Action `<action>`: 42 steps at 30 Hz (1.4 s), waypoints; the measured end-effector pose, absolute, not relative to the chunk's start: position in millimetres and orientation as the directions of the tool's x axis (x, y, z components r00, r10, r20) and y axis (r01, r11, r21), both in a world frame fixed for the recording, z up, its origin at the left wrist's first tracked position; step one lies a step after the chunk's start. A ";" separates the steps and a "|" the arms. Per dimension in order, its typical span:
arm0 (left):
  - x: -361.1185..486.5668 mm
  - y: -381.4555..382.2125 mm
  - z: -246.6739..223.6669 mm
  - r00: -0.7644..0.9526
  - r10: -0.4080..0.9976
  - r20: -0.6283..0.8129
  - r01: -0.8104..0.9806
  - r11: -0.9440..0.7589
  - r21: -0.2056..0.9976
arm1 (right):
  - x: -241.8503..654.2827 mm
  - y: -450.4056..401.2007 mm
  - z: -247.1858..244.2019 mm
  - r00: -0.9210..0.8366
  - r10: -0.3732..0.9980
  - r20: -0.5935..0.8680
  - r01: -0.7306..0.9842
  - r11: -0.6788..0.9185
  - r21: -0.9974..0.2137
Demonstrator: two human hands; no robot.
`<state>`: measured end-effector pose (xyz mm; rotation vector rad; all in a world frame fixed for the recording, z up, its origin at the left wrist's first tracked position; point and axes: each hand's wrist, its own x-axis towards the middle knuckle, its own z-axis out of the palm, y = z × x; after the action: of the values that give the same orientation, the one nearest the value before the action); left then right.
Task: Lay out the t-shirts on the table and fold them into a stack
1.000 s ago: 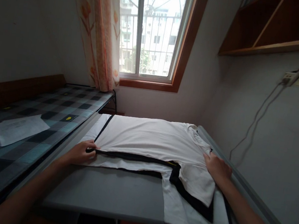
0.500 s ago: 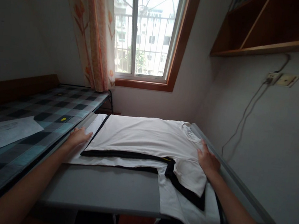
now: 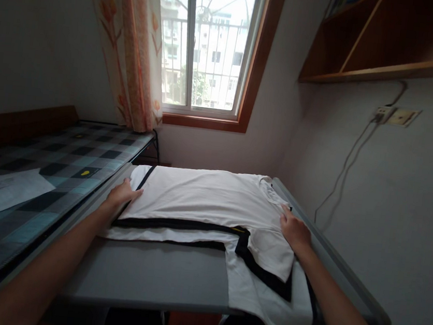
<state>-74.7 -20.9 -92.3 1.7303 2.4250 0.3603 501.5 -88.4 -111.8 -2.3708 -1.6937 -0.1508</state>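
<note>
A white shirt [image 3: 204, 197] with black edging lies in layers across a grey board [image 3: 156, 275], its collar at the right and a sleeve hanging over the near edge. My left hand [image 3: 122, 193] pinches the layered cloth at the hem end on the left. At the collar end, my right hand [image 3: 295, 229] grips the cloth by the shoulder, thumb and fingers together. The fingertips of both hands are partly hidden by the fabric.
To the left is a bed with a checked cover [image 3: 117, 143] and white papers [image 3: 5, 193] on it. A window with a curtain [image 3: 130, 59] stands behind. On the right wall are a wooden shelf [image 3: 387, 70] and a socket [image 3: 384, 115] with a cord.
My left hand has moved right and slightly up, drawing the hem end of the lower white layer inward. My right hand stays at the collar end; the whole view has shifted a little.
</note>
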 end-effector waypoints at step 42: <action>-125.2 -26.2 -87.3 -0.268 0.958 0.101 0.961 0.273 -0.038 | 449.7 -67.7 -100.0 0.328 0.942 0.075 0.944 -0.323 -0.071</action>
<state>-125.2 -26.2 -87.3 1.9582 2.5873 0.0490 449.7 -67.7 -100.0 -2.4757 -1.7644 -0.0299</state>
